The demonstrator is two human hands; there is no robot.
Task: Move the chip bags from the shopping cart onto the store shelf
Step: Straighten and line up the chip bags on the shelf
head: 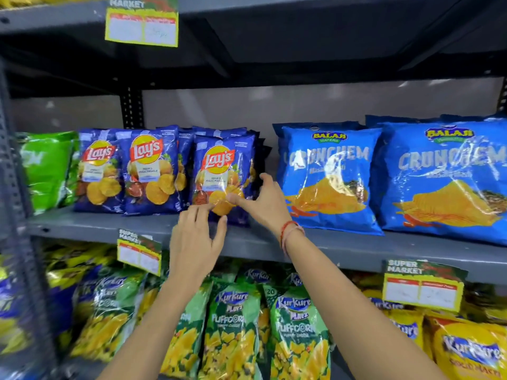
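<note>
A dark blue Lay's chip bag (219,171) stands upright on the grey middle shelf (356,248), at the right end of a row of the same bags (149,171). My right hand (262,200) rests against its lower right side, thumb on the front and fingers around the edge. My left hand (196,239) hovers just below the bag at the shelf's front lip, fingers spread, fingertips close to the bag's bottom. The shopping cart is out of view.
Large light blue Balaji Crunchem bags (326,176) fill the shelf to the right, a green bag (48,168) sits at far left. Green Kurkure Puffcorn bags (233,325) crowd the shelf below. Yellow price tags (422,286) hang from the shelf edges. A steel upright (16,215) borders the left.
</note>
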